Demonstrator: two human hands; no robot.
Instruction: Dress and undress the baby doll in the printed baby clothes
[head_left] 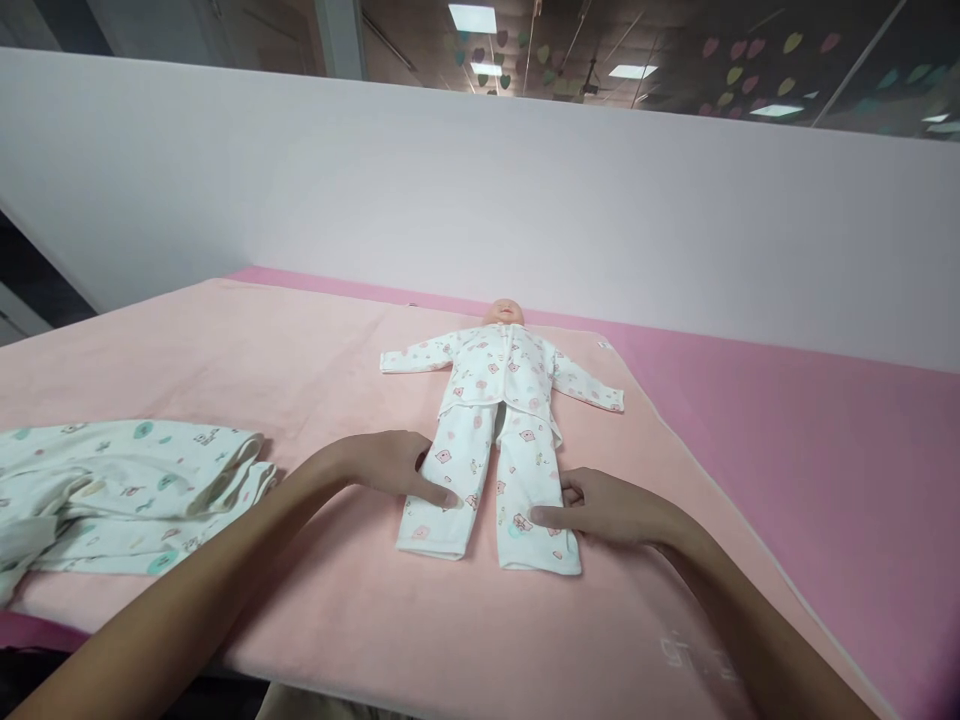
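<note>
A baby doll [506, 312] lies on its back, dressed in a white printed jacket [501, 370] with both sleeves spread sideways. Matching baby trousers [456, 460] cover its legs, which point toward me, slightly apart. My left hand [394, 468] grips the left trouser leg from its outer side, thumb on top and fingers mostly hidden behind the cloth. On the other leg, my right hand [592, 505] has its thumb on top near the hem, with its fingers curled at the outer edge. No feet show below the hems.
A folded white printed cloth [142, 490] lies at the left. Under everything spreads a pale pink blanket [322, 620], over a darker pink surface [810, 470] that shows at the right. A white panel [480, 200] stands along the back.
</note>
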